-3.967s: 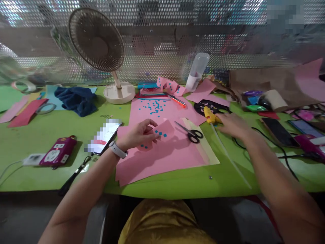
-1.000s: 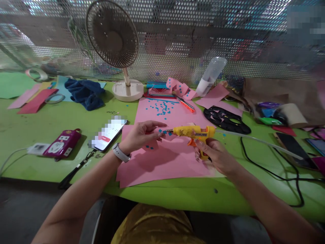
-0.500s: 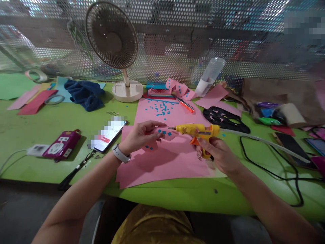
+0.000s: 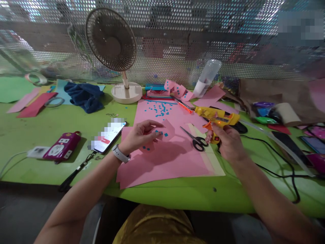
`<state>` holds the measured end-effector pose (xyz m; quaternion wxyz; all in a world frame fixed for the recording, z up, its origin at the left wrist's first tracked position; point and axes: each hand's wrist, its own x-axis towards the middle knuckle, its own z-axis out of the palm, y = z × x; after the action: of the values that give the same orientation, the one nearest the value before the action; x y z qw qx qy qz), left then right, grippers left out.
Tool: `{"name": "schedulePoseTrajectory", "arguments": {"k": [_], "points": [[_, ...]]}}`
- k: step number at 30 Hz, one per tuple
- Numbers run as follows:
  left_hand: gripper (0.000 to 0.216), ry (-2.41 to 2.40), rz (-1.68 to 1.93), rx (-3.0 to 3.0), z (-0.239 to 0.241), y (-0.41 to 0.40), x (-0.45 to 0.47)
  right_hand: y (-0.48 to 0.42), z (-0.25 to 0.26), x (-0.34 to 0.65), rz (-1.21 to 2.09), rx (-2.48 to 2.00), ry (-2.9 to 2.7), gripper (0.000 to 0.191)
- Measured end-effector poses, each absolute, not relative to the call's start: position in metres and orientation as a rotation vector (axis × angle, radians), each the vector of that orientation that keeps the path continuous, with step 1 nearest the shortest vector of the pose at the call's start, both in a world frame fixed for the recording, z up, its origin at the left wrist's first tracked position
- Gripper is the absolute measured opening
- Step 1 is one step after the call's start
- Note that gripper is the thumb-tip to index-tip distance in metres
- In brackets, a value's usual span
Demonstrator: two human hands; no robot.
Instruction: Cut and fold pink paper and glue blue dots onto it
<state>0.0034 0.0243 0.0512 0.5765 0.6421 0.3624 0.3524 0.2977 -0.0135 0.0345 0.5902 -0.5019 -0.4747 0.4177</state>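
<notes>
Between the fingers and thumb of my left hand (image 4: 143,137) is a folded pink paper strip (image 4: 169,130) dotted with small blue squares. My right hand (image 4: 230,140) grips a yellow hot glue gun (image 4: 218,117) by its handle, its nozzle aimed left and away from the strip. A translucent glue stick (image 4: 274,137) trails out of the gun's back. Under both hands lie large pink paper sheets (image 4: 162,169). Scissors with black handles (image 4: 199,144) rest on the paper, left of the gun. Tiny blue paper squares (image 4: 161,110) are scattered on the pink sheet farther back.
A fan (image 4: 125,93) stands at the back, near a plastic bottle (image 4: 207,78) and an orange cutter (image 4: 184,105). On the left are a phone (image 4: 109,135), a purple power socket (image 4: 62,147) and a blue cloth (image 4: 85,96). Black cable (image 4: 279,145) curves across the right side.
My right hand has moved the glue gun right and away from the pink strip, uncovering the scissors. My left hand keeps hold of the strip, almost unmoved.
</notes>
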Motion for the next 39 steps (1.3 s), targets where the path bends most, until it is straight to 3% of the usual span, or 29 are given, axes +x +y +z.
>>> {"name": "schedulePoseTrajectory", "arguments": {"k": [6, 12, 16, 21, 27, 31, 35, 36, 39], "points": [[0.037, 0.843, 0.816, 1.539, 0.049, 0.025, 0.003, -0.011, 0.032, 0.305, 0.741, -1.291, -1.219, 0.029], [0.037, 0.834, 0.812, 1.525, 0.048, 0.026, 0.003, -0.001, 0.03, 0.339, -0.001, -1.575, -1.558, 0.029], [0.038, 0.844, 0.812, 1.495, 0.05, 0.026, 0.003, 0.019, 0.023, 0.383, -0.219, -1.707, -1.752, 0.033], [0.039, 0.839, 0.826, 1.504, 0.05, 0.027, 0.003, 0.039, 0.002, 0.43, -0.185, -2.002, -1.784, 0.04], [0.045, 0.836, 0.862, 1.511, 0.05, 0.028, 0.004, 0.043, -0.016, 0.447, -0.116, -2.047, -1.798, 0.037], [0.042, 0.829, 0.867, 1.515, 0.051, 0.027, 0.003, 0.04, -0.006, 0.439, -0.109, -1.996, -1.766, 0.04], [0.04, 0.803, 0.863, 1.537, 0.053, 0.024, 0.003, 0.028, 0.026, 0.389, -0.092, -1.814, -1.742, 0.028], [0.04, 0.796, 0.859, 1.537, 0.053, 0.023, 0.003, 0.022, 0.036, 0.368, -0.011, -1.744, -1.755, 0.024], [0.042, 0.787, 0.854, 1.538, 0.054, 0.02, 0.005, 0.002, 0.059, 0.298, 0.888, -1.4, -1.694, 0.028]]}}
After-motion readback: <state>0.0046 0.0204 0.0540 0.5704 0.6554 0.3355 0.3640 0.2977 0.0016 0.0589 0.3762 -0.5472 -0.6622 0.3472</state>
